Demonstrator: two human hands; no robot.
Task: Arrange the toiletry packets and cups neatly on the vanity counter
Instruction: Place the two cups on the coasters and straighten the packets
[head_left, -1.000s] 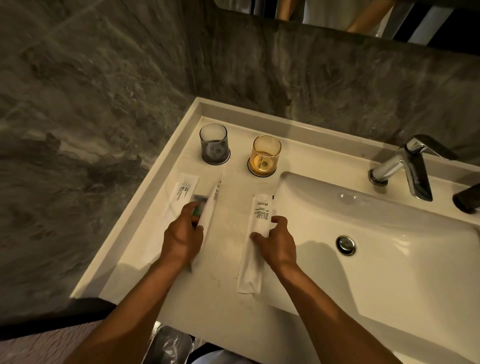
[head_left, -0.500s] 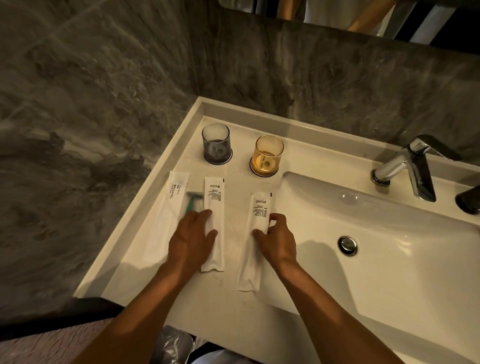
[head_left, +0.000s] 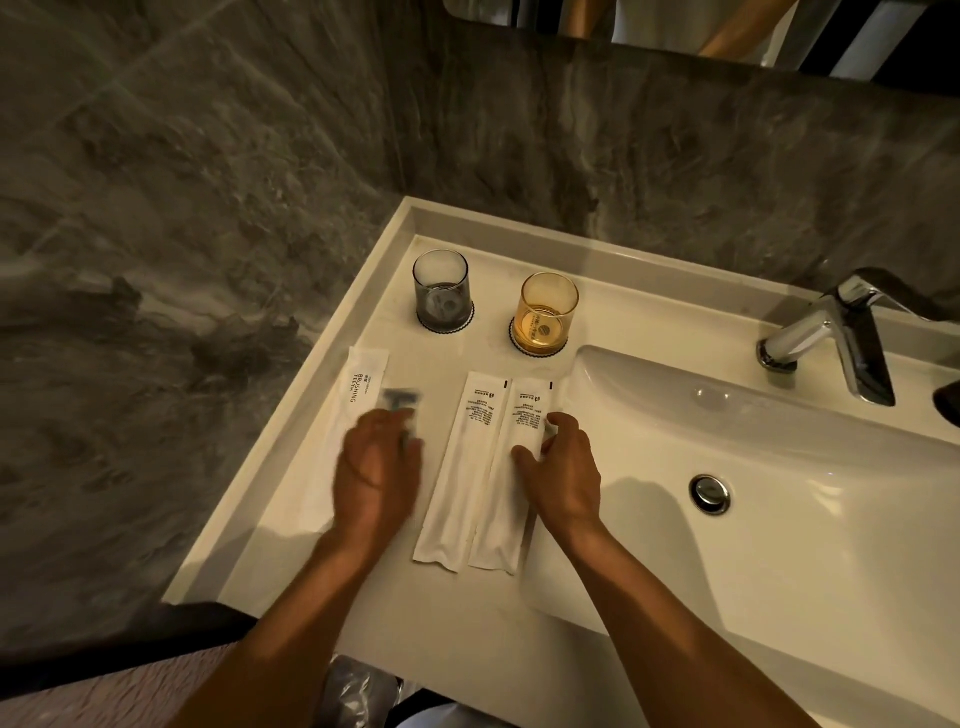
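Two long white toiletry packets lie side by side on the white vanity counter (head_left: 291, 530), the left one (head_left: 457, 467) touching the right one (head_left: 511, 467). My right hand (head_left: 563, 467) rests its fingertips on the right packet's edge. A third white packet marked "BRUSHING TEETH" (head_left: 348, 415) lies near the counter's left rim. My left hand (head_left: 376, 473), blurred, covers the handle of a razor (head_left: 400, 401) between that packet and the pair; whether it grips it is unclear. A grey cup (head_left: 442, 291) and an amber cup (head_left: 548, 314) stand upright on coasters behind.
The sink basin (head_left: 779, 519) with its drain (head_left: 710, 493) fills the right side. A chrome faucet (head_left: 831, 338) stands at the back right. Marble walls close in the left and back. A mirror edge (head_left: 675, 26) runs along the top.
The middle packet has slid right and now lies against the right packet. My left hand has left it and moved left onto the razor. My right hand stays on the right packet.
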